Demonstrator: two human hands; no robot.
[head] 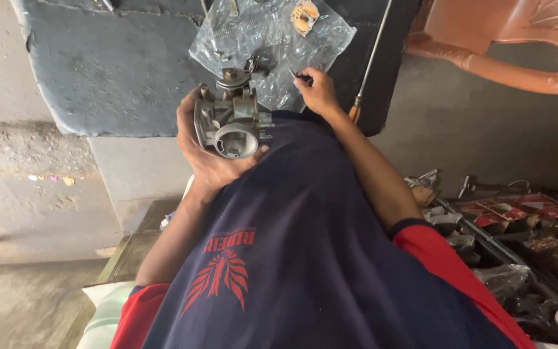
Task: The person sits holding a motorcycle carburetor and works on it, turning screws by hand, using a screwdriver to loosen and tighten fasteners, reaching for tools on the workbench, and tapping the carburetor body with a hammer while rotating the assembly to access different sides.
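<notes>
Single head-worn view, seemingly upside down, close over the person's own torso.

Grey concrete floor [498, 129], dark mat [117, 71], orange plastic chair [505, 39]

1. Small part [299, 76] in my right hand [318, 90]: too small to identify.
2. Carburettor [232, 119]: rear face hidden by my left hand [205, 152].
3. Plastic chair [505, 45]: cut off at the top edge.
4. Toolbox [524, 239] contents: blurred, indistinct.

One carburetor [232, 121], held. One clear plastic bag [269, 39] on the bench's [111, 71] near edge. One screwdriver [371, 61]. One orange plastic chair [505, 45]. One toolbox tray [518, 239].
</notes>
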